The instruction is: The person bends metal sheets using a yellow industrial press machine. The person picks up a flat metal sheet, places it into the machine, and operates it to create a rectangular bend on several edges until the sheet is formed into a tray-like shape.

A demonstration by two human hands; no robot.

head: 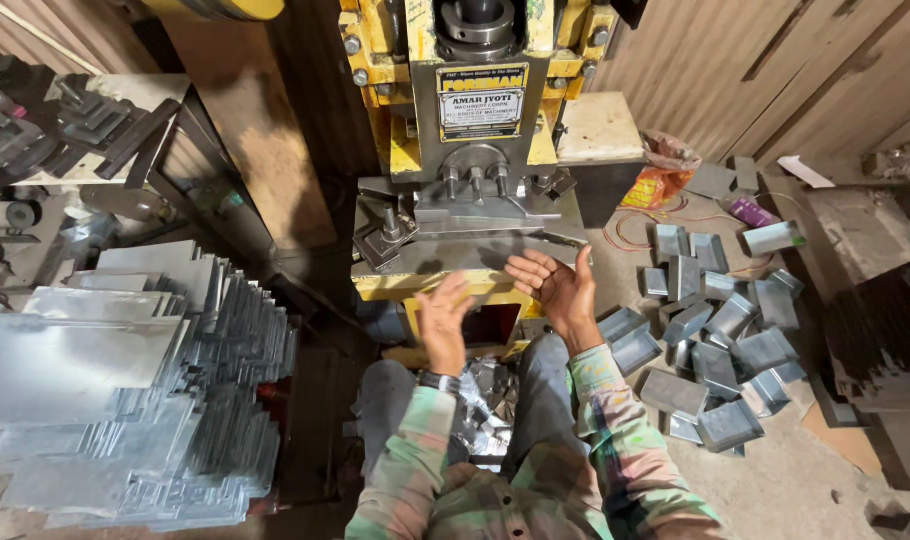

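Both hands empty, fingers spread: left hand (443, 322) raised edge-on at front edge of press bed (425, 285); right hand (555, 285) palm-up, just beside bent sheet blank (475, 250) lying on bed under ram (478, 25).

Risks, as judgement:
- fingers near die zone; ram stroke would crush
- blank's raw edges could cut bare palms
- leaning flat-sheet stack (125, 380) at left could slide
- formed trays (715, 340) litter floor at right; trip hazard

Bare left hand (443, 318) and right hand (555, 288), both empty, hover near a press (475, 120) of chipped yellow-painted steel with a dull grey metal bed. To the left, a stack of flat metal sheets (125, 380) looks bright and spangled. To the right, folded grey metal boxes (720, 340) lie matt on a dusty floor. Sleeves are soft checked cloth.
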